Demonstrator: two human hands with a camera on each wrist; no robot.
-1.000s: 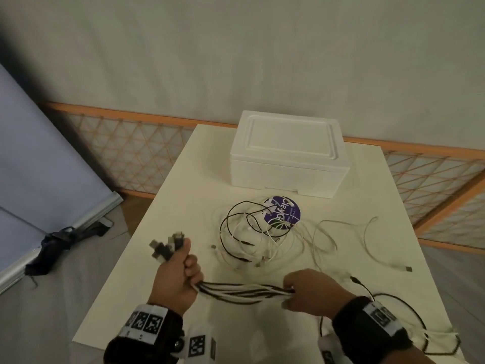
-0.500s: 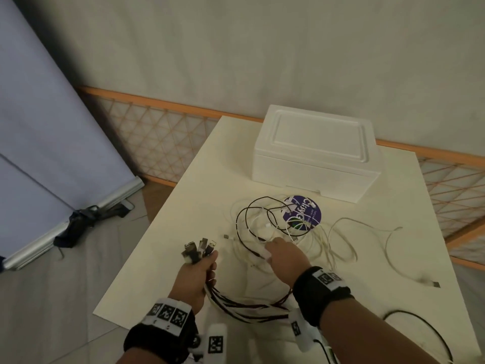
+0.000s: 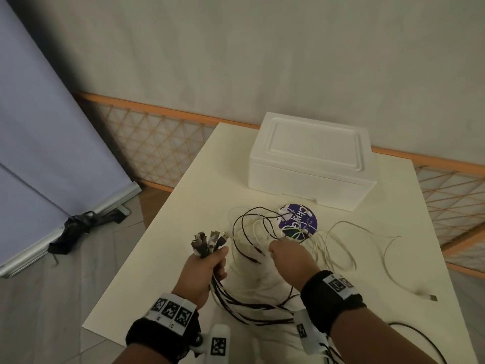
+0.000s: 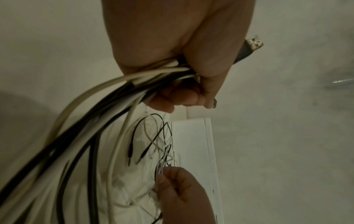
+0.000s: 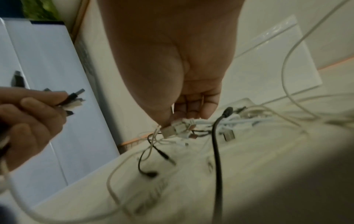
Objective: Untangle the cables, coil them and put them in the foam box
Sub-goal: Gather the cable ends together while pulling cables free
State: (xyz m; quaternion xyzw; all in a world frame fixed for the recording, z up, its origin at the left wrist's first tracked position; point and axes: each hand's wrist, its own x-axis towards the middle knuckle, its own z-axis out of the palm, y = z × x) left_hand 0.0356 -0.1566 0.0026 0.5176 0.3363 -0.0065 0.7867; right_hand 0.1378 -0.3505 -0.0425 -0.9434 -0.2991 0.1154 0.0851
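Note:
My left hand (image 3: 207, 269) grips a bundle of black and white cables (image 3: 252, 308) in its fist above the table's near part, and the plug ends (image 3: 207, 240) stick out above the thumb. The same fist (image 4: 191, 78) shows in the left wrist view with the cables (image 4: 95, 121) trailing down. My right hand (image 3: 286, 254) reaches into the loose tangle of cables (image 3: 262, 232) on the table and pinches white plug ends (image 5: 178, 127) with its fingertips. The white foam box (image 3: 309, 158) stands shut with its lid on at the table's far side.
A round purple sticker (image 3: 299, 219) lies on the white table (image 3: 183, 206) under the tangle. One white cable (image 3: 388, 258) trails right to a plug (image 3: 430, 297). A black cable (image 3: 420, 337) lies at the near right. Orange lattice fencing (image 3: 147, 143) and a blue-grey panel (image 3: 39, 127) stand to the left.
My right hand let go of the bundle near my left hand and moved forward into the tangle, where it now pinches plug ends. The bundle hangs slack. The head view swung left.

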